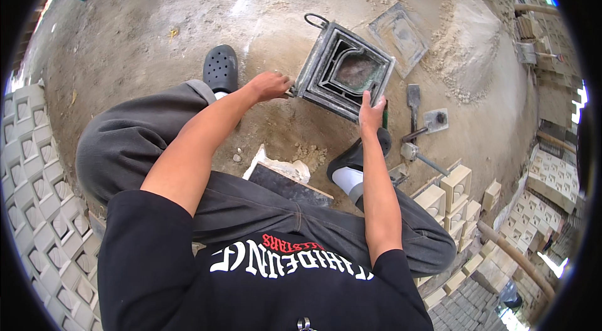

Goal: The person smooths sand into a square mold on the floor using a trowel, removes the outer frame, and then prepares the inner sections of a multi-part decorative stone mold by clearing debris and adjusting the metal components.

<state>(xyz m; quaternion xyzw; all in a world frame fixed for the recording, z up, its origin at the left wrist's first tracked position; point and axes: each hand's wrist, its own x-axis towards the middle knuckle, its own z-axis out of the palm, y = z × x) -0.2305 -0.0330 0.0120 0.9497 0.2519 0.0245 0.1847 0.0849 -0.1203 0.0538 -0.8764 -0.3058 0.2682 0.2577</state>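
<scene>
A square metal mould with raised curved ridges inside sits tilted in front of me above the dirt ground. A wire loop handle sticks out from its far left corner. My left hand is closed around a handle at the mould's near left corner; the fingers partly hide that handle. My right hand grips the mould's near right side, thumb over the rim and the other fingers hidden behind. Beyond the mould, a flat square plate dusted with powder lies on the ground.
A pale powder heap spreads at the far right. Right of the mould lie a flat-bladed tool, a small trowel and a hammer. A dark board lies between my legs. Cast blocks stand right; stacked blocks line the left.
</scene>
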